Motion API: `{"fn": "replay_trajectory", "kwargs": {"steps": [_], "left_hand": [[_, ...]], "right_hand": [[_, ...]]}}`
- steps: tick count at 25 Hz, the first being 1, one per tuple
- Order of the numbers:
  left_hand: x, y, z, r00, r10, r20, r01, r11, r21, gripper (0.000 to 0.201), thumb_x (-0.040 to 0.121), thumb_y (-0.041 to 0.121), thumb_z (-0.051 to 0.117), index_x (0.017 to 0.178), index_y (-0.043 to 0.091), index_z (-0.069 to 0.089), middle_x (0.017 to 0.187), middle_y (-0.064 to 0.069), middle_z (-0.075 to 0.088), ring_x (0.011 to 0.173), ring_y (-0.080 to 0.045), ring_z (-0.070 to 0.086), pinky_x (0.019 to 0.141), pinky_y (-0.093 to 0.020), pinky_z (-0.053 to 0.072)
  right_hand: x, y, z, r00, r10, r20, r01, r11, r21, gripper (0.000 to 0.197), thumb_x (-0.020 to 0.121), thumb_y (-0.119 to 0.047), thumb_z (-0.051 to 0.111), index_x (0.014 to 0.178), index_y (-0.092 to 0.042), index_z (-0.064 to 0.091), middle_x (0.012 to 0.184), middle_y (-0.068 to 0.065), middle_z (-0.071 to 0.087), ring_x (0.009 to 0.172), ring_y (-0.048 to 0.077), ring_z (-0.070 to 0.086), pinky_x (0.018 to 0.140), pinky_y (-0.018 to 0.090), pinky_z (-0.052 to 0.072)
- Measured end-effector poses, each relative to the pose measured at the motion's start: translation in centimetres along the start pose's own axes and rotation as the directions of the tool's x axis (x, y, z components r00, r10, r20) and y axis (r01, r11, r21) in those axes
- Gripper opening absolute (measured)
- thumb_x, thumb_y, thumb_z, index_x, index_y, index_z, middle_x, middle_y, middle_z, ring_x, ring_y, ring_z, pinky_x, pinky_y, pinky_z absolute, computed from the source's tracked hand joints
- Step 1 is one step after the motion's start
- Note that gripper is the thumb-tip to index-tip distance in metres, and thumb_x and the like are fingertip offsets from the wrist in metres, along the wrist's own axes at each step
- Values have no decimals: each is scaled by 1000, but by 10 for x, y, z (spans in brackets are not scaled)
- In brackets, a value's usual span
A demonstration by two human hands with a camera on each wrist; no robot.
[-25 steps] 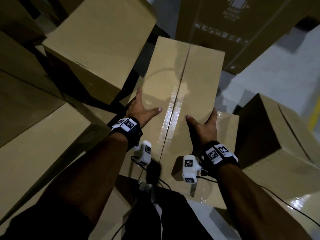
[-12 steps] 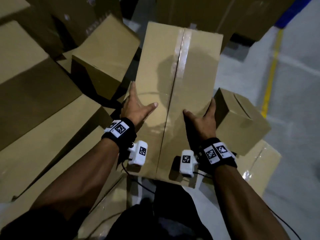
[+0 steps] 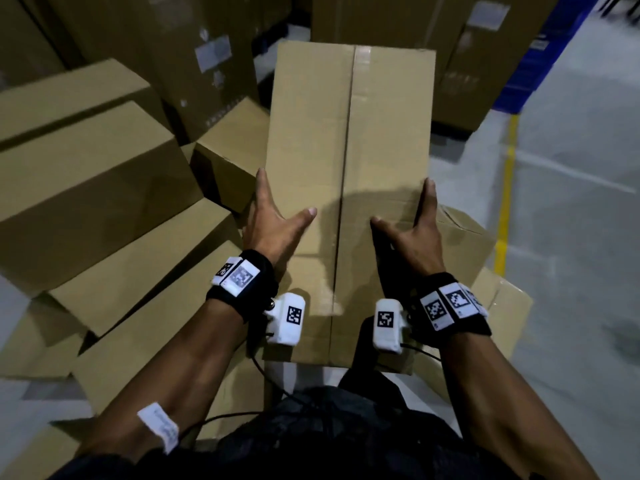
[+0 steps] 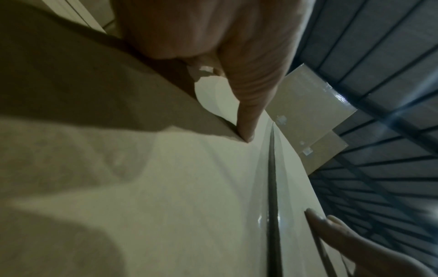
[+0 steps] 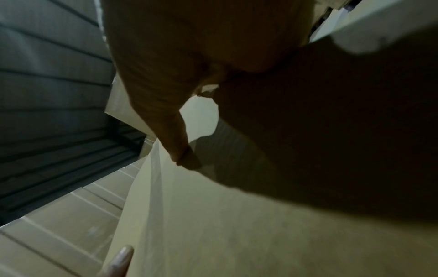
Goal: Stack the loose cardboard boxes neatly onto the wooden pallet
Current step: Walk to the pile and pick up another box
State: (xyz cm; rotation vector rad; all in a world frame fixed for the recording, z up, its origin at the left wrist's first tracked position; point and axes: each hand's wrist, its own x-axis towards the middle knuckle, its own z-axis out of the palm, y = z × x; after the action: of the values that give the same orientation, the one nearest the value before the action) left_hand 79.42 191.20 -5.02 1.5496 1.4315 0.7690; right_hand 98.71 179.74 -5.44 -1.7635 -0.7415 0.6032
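Presently, one long cardboard box is held lengthwise in front of the person, raised above the loose boxes heaped to the left and below. Its top flaps are closed and meet at a centre seam; contents cannot be seen. The left hand clasps the box's left edge, thumb spread flat across the top face, fingers going down the side. The right hand mirrors this on the right edge, thumb lying on top. Both wrist views show a thumb pressed to the cardboard. Tall labelled cartons stand behind. A yellow floor line runs on the right. No pallet can be made out.
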Motion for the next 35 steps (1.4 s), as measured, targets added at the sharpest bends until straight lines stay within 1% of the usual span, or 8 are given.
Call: {"fn": "replay_trajectory", "kwargs": {"steps": [3, 9, 14, 17, 20, 22, 29, 35], "left_hand": [[-55, 1, -10, 996, -26, -88, 30, 999, 42, 109, 77, 47, 79, 150, 53, -2, 163, -1, 20, 146, -34, 28, 114, -53, 29], [-202, -9, 2, 952, -57, -302, 58, 998, -3, 100, 75, 54, 76, 147, 58, 8, 160, 6, 28, 142, -29, 35, 115, -52, 29], [-333, -32, 4, 857, -170, -486, 139, 985, -99, 102, 75, 49, 79, 151, 52, 12, 159, 3, 29, 141, -26, 37, 107, -33, 32], [-414, -45, -11, 754, -231, -615, 219, 971, -96, 103, 75, 51, 79, 152, 50, 10, 159, 0, 31, 140, -28, 38, 106, -35, 34], [-501, -67, -32, 594, -307, -743, 310, 940, -141, 102, 76, 52, 78, 153, 49, 10, 160, 2, 30, 139, -28, 40, 107, -36, 34], [-537, -74, -41, 550, -342, -762, 340, 925, -170, 101, 77, 51, 78, 153, 48, 11, 160, 4, 29, 141, -27, 38, 106, -35, 32], [-761, -134, -86, 188, -430, -883, 395, 856, -333, 103, 75, 54, 78, 150, 51, 9, 160, -4, 31, 141, -30, 36, 113, -51, 34], [-960, -178, -110, 1, -462, -887, 425, 803, -418, 102, 75, 55, 77, 152, 46, 10, 158, -2, 34, 139, -30, 39, 110, -45, 36]], "right_hand": [[-33, 2, -18, 997, -41, 71, 41, 999, 4, 107, 67, -55, 79, 149, -62, 11, 148, -6, 42, 124, 26, 52, 104, 53, 48], [-92, 26, -78, 955, -150, 255, 164, 986, -35, 106, 75, -41, 83, 155, -46, 14, 148, -3, 43, 130, 26, 48, 112, 47, 41], [-165, 31, -115, 850, -217, 481, 266, 963, -35, 101, 79, -41, 83, 156, -41, 17, 155, -1, 38, 137, 25, 42, 114, 44, 37], [-219, 28, -118, 744, -227, 628, 299, 954, -10, 102, 80, -36, 82, 156, -42, 14, 158, 4, 35, 139, 30, 40, 114, 50, 37], [-288, 29, -106, 567, -241, 788, 332, 942, 49, 104, 80, -34, 82, 155, -46, 10, 163, 3, 27, 145, 31, 32, 117, 57, 30], [-319, 29, -100, 519, -248, 818, 334, 940, 73, 104, 80, -35, 82, 154, -48, 9, 163, 0, 27, 146, 29, 31, 118, 58, 28], [-525, 31, -89, 139, -244, 960, 370, 912, 178, 104, 81, -35, 81, 154, -51, 9, 163, -4, 28, 144, 28, 33, 117, 57, 28], [-719, 60, -113, -31, -264, 964, 423, 870, 252, 103, 79, -39, 82, 154, -48, 11, 163, -4, 27, 146, 27, 31, 119, 54, 28]]}}
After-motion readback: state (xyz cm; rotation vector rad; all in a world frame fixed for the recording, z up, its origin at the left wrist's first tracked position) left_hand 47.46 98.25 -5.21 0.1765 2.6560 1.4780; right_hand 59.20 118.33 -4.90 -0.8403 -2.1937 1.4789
